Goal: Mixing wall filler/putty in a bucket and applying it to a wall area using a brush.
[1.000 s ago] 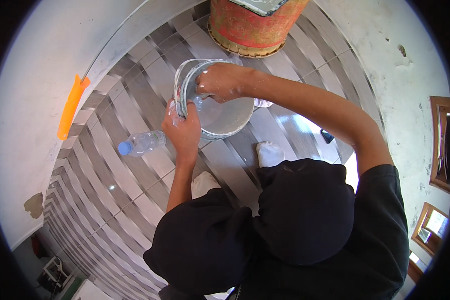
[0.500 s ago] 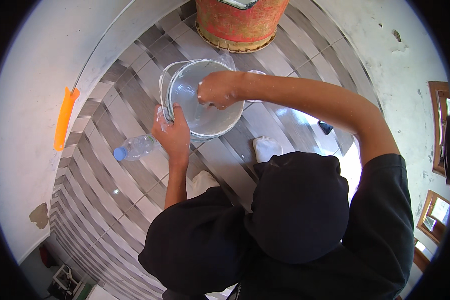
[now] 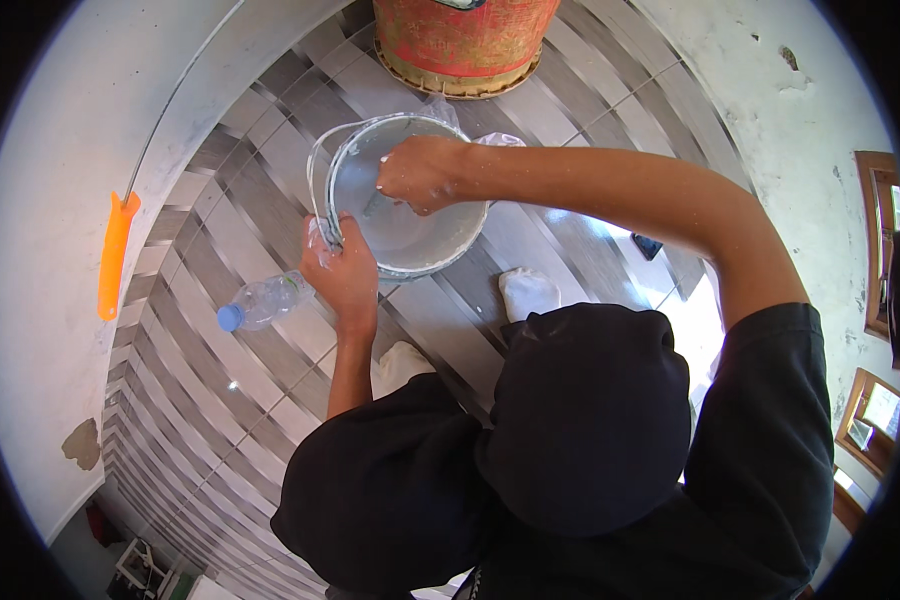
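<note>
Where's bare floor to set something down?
Striped floor lies bare between the bottle and the dark-clad left knee, and between the red bucket and the right wall. Crowded around the pale bucket: left hand and bottle at its left, right hand at its mouth, feet nearer the body.

The grey-striped tile floor (image 3: 260, 365), brightly lit at right, lies between a whitish, chipped left wall (image 3: 45, 270) and right wall (image 3: 785, 120) with wood-framed windows (image 3: 873, 412).
</note>
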### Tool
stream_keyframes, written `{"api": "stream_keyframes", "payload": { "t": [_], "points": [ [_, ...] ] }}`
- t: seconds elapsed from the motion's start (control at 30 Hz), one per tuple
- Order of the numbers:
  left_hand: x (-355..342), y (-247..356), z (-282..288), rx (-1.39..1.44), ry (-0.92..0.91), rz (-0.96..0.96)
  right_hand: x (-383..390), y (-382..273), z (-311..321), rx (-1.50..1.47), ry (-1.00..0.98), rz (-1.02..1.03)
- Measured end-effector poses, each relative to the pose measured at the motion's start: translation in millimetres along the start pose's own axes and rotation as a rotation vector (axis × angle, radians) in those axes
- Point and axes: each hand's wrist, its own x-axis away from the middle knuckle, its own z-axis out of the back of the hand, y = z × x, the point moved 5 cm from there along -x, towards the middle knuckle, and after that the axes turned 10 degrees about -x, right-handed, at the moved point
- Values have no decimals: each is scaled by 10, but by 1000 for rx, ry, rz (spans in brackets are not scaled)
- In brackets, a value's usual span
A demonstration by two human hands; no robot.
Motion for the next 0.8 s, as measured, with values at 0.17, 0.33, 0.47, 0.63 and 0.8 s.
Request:
{"api": "stream_keyframes", "payload": {
  "t": [0.17, 0.33, 0.47, 0.63, 0.8],
  "points": [
    [9, 61, -31, 41, 22, 28, 103, 52, -79, -246, 49, -209],
    [9, -28, -49, 71, 47, 62, 164, 95, -252, -434, 184, -278],
    [15, 16, -53, 47, 17, 49, 136, 154, -248, -511, 256, -331],
    [1, 26, -11, 76, 38, 5, 55, 155, -199, -608, 253, -365],
    [16, 128, -7, 86, -16, 15, 122, 79, 18, -632, 296, -255]
  ]
}}
